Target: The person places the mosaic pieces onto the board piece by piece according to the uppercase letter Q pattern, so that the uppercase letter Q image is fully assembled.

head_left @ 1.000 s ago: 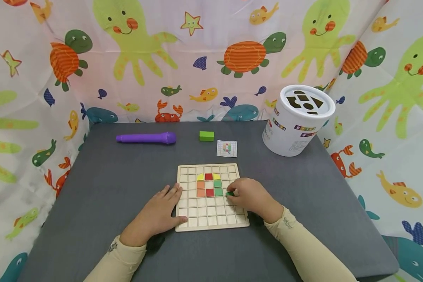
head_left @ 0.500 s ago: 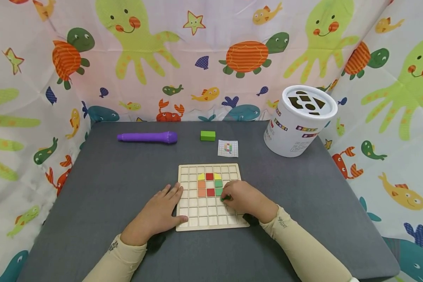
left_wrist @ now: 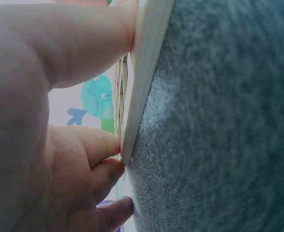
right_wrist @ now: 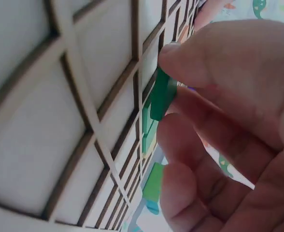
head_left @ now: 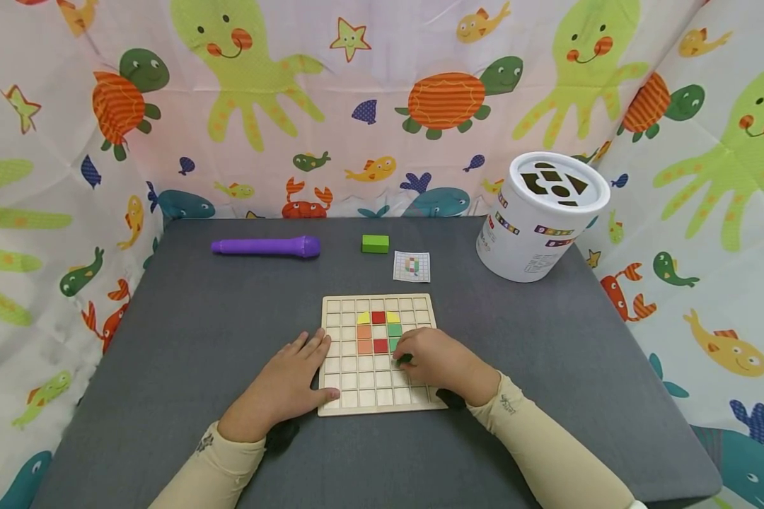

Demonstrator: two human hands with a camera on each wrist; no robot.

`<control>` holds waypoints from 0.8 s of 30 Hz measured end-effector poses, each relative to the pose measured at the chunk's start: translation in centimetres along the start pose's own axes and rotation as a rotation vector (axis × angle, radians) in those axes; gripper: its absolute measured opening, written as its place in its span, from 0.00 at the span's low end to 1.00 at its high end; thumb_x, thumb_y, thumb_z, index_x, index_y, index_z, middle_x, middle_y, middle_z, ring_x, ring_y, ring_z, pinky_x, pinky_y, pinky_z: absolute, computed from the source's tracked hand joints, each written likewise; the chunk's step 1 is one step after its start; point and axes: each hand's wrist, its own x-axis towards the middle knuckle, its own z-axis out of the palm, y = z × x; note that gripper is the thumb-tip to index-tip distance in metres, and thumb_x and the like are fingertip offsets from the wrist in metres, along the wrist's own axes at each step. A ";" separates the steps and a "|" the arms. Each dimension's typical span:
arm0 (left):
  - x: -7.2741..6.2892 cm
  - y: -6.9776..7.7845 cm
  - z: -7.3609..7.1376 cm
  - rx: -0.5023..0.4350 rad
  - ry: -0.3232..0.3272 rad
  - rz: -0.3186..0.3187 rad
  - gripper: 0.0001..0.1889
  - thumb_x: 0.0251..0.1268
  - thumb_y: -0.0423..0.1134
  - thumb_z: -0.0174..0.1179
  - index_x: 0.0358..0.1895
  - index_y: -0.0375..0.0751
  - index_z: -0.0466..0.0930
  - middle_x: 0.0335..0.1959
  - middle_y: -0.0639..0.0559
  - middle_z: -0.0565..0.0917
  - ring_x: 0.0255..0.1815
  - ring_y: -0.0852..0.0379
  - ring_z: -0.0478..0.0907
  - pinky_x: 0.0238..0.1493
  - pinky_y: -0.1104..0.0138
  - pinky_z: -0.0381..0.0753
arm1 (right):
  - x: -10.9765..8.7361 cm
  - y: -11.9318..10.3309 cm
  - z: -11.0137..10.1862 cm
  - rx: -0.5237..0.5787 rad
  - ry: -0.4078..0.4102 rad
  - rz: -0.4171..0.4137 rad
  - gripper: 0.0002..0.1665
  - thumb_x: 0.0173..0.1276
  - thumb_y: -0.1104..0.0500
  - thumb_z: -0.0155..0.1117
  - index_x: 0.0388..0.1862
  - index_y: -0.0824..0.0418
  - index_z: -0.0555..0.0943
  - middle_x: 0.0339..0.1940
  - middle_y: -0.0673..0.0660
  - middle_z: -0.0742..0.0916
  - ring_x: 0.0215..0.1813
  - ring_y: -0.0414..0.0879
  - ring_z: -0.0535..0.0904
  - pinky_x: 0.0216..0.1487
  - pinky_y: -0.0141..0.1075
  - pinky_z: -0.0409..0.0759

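A wooden grid board (head_left: 366,399) lies on the grey table. Set in its squares are two yellow tiles (head_left: 392,318), two red tiles (head_left: 380,346), two orange tiles (head_left: 364,331) and two green tiles (head_left: 395,330). My left hand (head_left: 286,382) rests along the board's left edge, fingers spread and thumb on the near-left part. Between thumb and fingertips, my right hand (head_left: 442,360) pinches a green tile (right_wrist: 161,96). In the right wrist view this tile is tilted right at the grid, beside the placed green ones; whether it touches the board I cannot tell.
Behind the board lie a small printed pattern card (head_left: 412,267), a light green block (head_left: 375,244) and a purple stick with a thicker end (head_left: 265,247). A white tub (head_left: 537,226) with shaped holes in its lid stands back right. A sea-animal cloth (head_left: 382,141) hangs behind.
My right hand has moved left and slightly nearer with the green tile, from the grid's right side to just below the placed green tiles. My left hand stays on the board's edge.
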 end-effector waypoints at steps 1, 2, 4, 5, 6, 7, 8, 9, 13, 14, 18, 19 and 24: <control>0.0 0.1 0.0 -0.002 -0.001 -0.002 0.53 0.69 0.64 0.68 0.86 0.35 0.56 0.87 0.42 0.55 0.85 0.34 0.52 0.80 0.39 0.57 | 0.1 0.0 0.1 0.006 0.001 -0.021 0.09 0.62 0.70 0.79 0.41 0.61 0.93 0.43 0.52 0.92 0.48 0.44 0.89 0.50 0.37 0.87; -0.1 0.1 -0.1 -0.006 0.001 -0.003 0.53 0.69 0.64 0.69 0.85 0.35 0.57 0.87 0.41 0.55 0.85 0.34 0.52 0.80 0.39 0.57 | 0.1 0.0 0.1 0.008 0.002 -0.040 0.09 0.62 0.70 0.79 0.41 0.61 0.93 0.43 0.52 0.92 0.48 0.44 0.89 0.50 0.37 0.87; -0.1 0.1 -0.1 -0.013 -0.003 -0.007 0.54 0.69 0.64 0.69 0.86 0.35 0.56 0.87 0.42 0.55 0.85 0.34 0.51 0.80 0.39 0.57 | 0.2 0.1 0.3 0.016 0.007 -0.068 0.10 0.61 0.72 0.78 0.40 0.61 0.93 0.43 0.52 0.92 0.47 0.44 0.89 0.49 0.36 0.87; -0.1 0.1 -0.1 -0.016 -0.002 -0.006 0.54 0.68 0.64 0.69 0.86 0.35 0.56 0.87 0.42 0.55 0.85 0.33 0.51 0.80 0.39 0.57 | 0.2 0.1 0.4 0.017 0.011 -0.076 0.09 0.62 0.71 0.78 0.40 0.62 0.93 0.42 0.52 0.92 0.47 0.44 0.89 0.49 0.35 0.87; -0.1 0.1 -0.1 -0.019 0.000 -0.006 0.54 0.68 0.63 0.69 0.86 0.35 0.56 0.87 0.41 0.55 0.85 0.33 0.51 0.80 0.39 0.57 | 0.3 0.2 0.5 0.017 0.016 -0.078 0.09 0.62 0.71 0.78 0.40 0.62 0.93 0.42 0.52 0.92 0.46 0.43 0.88 0.49 0.35 0.87; -0.1 0.1 -0.1 -0.024 0.001 -0.005 0.53 0.68 0.63 0.69 0.85 0.35 0.56 0.87 0.41 0.55 0.85 0.33 0.51 0.79 0.39 0.57 | 0.3 0.2 0.5 0.015 0.022 -0.076 0.09 0.62 0.71 0.78 0.40 0.61 0.93 0.41 0.52 0.92 0.46 0.43 0.88 0.49 0.35 0.87; -0.1 0.1 -0.1 -0.026 0.003 -0.003 0.53 0.68 0.63 0.69 0.85 0.34 0.56 0.87 0.41 0.55 0.85 0.33 0.51 0.79 0.38 0.57 | 0.3 0.2 0.6 0.014 0.029 -0.074 0.08 0.62 0.70 0.78 0.39 0.61 0.93 0.41 0.52 0.92 0.45 0.43 0.88 0.48 0.35 0.87; -0.1 0.0 -0.1 -0.027 0.002 -0.003 0.53 0.68 0.63 0.69 0.85 0.35 0.56 0.87 0.41 0.55 0.85 0.33 0.51 0.79 0.38 0.57 | 0.3 0.3 0.6 0.015 0.035 -0.071 0.08 0.63 0.70 0.78 0.39 0.61 0.93 0.40 0.52 0.91 0.45 0.43 0.88 0.48 0.35 0.87; 0.0 -0.1 0.0 -0.023 0.009 0.005 0.53 0.68 0.63 0.69 0.85 0.34 0.56 0.87 0.41 0.55 0.85 0.33 0.51 0.80 0.39 0.56 | 0.4 0.2 0.5 0.016 0.037 -0.064 0.08 0.63 0.70 0.78 0.39 0.61 0.93 0.41 0.52 0.91 0.46 0.44 0.88 0.49 0.36 0.87; 0.0 -0.1 0.0 -0.021 0.011 0.008 0.53 0.68 0.63 0.69 0.85 0.34 0.56 0.87 0.40 0.55 0.85 0.33 0.51 0.80 0.39 0.56 | 0.4 0.1 0.5 0.019 0.031 -0.065 0.08 0.63 0.70 0.78 0.39 0.61 0.93 0.42 0.53 0.92 0.46 0.44 0.88 0.50 0.36 0.87; 0.1 -0.1 0.1 -0.010 0.007 0.009 0.54 0.69 0.64 0.68 0.85 0.34 0.56 0.87 0.40 0.55 0.85 0.33 0.51 0.80 0.40 0.56 | 0.4 0.0 0.3 0.021 0.010 -0.058 0.10 0.63 0.74 0.76 0.38 0.60 0.94 0.43 0.53 0.91 0.48 0.45 0.88 0.51 0.37 0.87; 0.1 -0.1 0.1 -0.010 0.006 0.009 0.54 0.69 0.64 0.68 0.85 0.34 0.55 0.87 0.40 0.55 0.85 0.33 0.51 0.80 0.40 0.56 | 0.3 0.0 0.3 0.019 0.010 -0.058 0.11 0.63 0.74 0.76 0.38 0.61 0.94 0.43 0.53 0.91 0.47 0.45 0.88 0.51 0.37 0.87; 0.0 0.0 -0.1 0.003 0.004 0.005 0.54 0.69 0.65 0.68 0.86 0.34 0.55 0.87 0.41 0.54 0.85 0.33 0.51 0.79 0.39 0.57 | 0.3 0.1 0.5 -0.007 0.016 -0.074 0.13 0.63 0.76 0.74 0.38 0.60 0.94 0.42 0.52 0.92 0.47 0.46 0.87 0.52 0.38 0.85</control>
